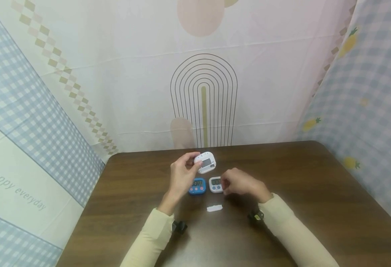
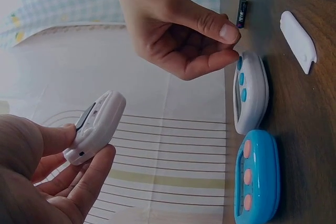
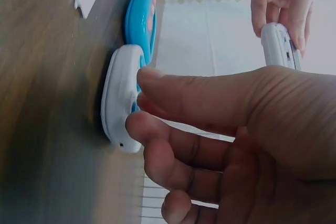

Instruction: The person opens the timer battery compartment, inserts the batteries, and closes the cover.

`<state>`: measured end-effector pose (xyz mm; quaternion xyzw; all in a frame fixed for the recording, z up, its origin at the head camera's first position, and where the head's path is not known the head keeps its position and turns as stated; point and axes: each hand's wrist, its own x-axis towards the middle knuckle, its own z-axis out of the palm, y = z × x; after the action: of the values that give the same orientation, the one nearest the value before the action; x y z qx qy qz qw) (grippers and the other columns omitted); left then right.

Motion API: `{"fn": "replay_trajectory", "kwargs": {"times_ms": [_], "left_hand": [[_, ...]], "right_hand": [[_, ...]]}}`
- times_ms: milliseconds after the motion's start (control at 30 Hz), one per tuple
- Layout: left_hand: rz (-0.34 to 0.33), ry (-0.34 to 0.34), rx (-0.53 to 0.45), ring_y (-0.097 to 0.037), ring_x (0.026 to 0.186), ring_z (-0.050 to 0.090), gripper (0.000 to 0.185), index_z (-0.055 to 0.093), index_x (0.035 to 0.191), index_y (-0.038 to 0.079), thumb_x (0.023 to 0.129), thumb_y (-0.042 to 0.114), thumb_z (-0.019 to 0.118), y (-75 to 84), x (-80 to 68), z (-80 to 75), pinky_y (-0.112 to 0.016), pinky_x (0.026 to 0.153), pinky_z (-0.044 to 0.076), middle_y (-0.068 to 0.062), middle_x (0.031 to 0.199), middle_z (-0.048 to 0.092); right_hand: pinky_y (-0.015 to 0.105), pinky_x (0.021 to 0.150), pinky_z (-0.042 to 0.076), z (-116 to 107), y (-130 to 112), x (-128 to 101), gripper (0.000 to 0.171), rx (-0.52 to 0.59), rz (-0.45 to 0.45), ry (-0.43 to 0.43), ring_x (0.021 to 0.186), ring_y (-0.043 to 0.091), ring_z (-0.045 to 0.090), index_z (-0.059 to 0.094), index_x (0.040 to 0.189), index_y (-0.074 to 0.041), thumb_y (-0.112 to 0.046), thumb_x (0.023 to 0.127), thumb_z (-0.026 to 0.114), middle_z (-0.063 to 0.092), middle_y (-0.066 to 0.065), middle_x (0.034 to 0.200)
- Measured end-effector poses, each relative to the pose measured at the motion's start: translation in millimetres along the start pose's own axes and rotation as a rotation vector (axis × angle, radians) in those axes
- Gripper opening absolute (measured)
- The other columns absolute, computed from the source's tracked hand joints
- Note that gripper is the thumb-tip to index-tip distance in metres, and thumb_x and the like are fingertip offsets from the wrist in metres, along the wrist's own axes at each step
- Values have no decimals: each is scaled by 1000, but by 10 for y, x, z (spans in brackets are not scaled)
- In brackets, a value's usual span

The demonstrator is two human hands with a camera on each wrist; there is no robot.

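Note:
My left hand (image 1: pixel 180 178) grips a white digital timer (image 1: pixel 210 159) by its edge, raised above the table with its back showing. A dark rectangle marks the middle of that back, and a small dark slot shows near its lower edge. My right hand (image 1: pixel 242 181) hovers by a second white timer (image 1: pixel 216 188) with blue buttons, its fingers loosely curled and nothing visible between them. Beside it sits a blue timer (image 1: pixel 197 190) with pink buttons. In front lies a white battery cover (image 1: pixel 214 208). The left wrist view shows a small dark battery (image 2: pixel 242 14) beyond my right fingers.
A dark wooden table (image 1: pixel 132 222) bears everything. Behind it hangs a pale patterned cloth (image 1: pixel 142 92), with checked cloth (image 1: pixel 365 111) at the sides. Dark wrist devices (image 1: pixel 179 226) sit at both sleeves.

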<state>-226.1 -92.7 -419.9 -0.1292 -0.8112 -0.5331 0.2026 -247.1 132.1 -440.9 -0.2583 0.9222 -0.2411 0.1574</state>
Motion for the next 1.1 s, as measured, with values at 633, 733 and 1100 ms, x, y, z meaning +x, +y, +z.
{"fn": "replay_trajectory", "kwargs": {"times_ms": [633,733,1100], "left_hand": [[18,-1,-1,-24,86,74,28,76,118,2,91,-1,81,12,-2,7,-31,75,65,-15,110,79],[23,0,-4,-23,85,74,28,76,119,2,91,-1,81,0,-2,6,-32,75,66,-15,110,79],[15,-6,10,-22,86,73,27,76,119,2,92,0,80,4,-7,2,-29,74,65,-14,110,78]], "right_hand": [[36,63,55,-121,215,-55,15,-204,168,116,72,19,61,74,86,-11,-6,81,88,67,-1,79],[36,63,55,-150,242,-66,14,-202,189,113,72,20,61,74,87,-11,-5,82,86,67,0,80],[35,62,54,-163,341,-78,14,-173,244,109,73,22,61,74,90,-10,-4,84,85,68,2,82]]}}
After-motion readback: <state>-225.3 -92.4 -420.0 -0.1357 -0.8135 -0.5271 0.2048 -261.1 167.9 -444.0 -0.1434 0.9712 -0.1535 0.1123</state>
